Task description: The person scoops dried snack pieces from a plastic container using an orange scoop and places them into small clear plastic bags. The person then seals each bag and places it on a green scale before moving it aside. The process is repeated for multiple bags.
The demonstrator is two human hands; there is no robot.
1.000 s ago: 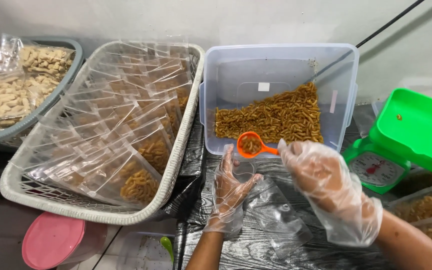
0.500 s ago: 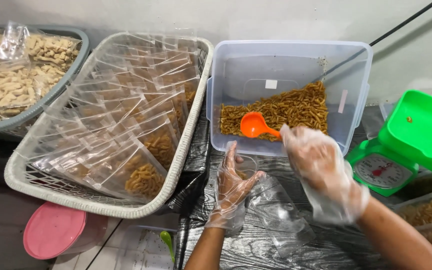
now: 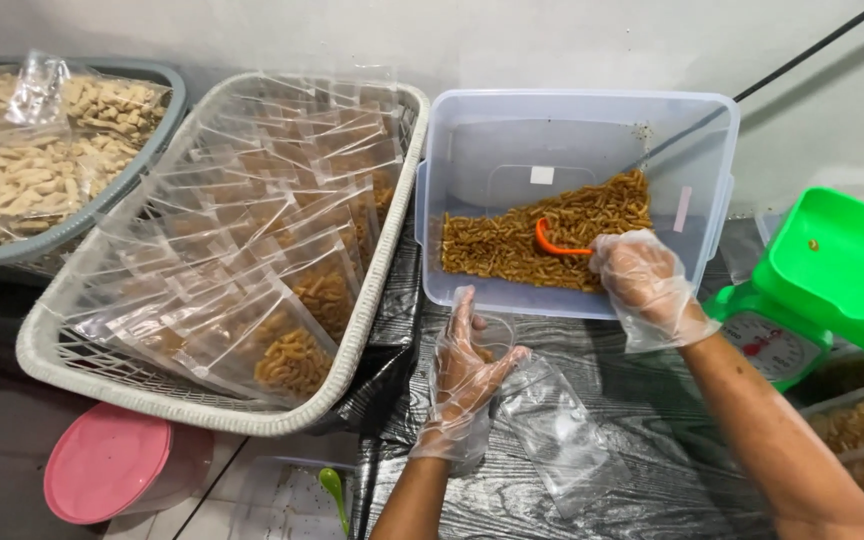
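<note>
Both my hands wear thin clear plastic gloves. My right hand (image 3: 644, 283) grips the handle of an orange scoop (image 3: 549, 240), whose bowl is dug into the brown stick snacks (image 3: 512, 240) inside a clear plastic tub (image 3: 472, 125). My left hand (image 3: 464, 375) holds open the mouth of a clear plastic bag (image 3: 557, 430) that lies on the dark wood-grain table in front of the tub. The bag looks nearly empty.
A white woven basket (image 3: 132, 385) at left holds several filled clear bags. A grey basket (image 3: 167, 100) of pale snacks is at far left. A green kitchen scale (image 3: 822, 290) stands at right, more snack bags (image 3: 857, 430) below it. A pink lid (image 3: 107, 462) lies at lower left.
My right hand has moved the orange scoop from above the bag back into the tub and pushed it down into the snacks. My left hand stays on the bag.
</note>
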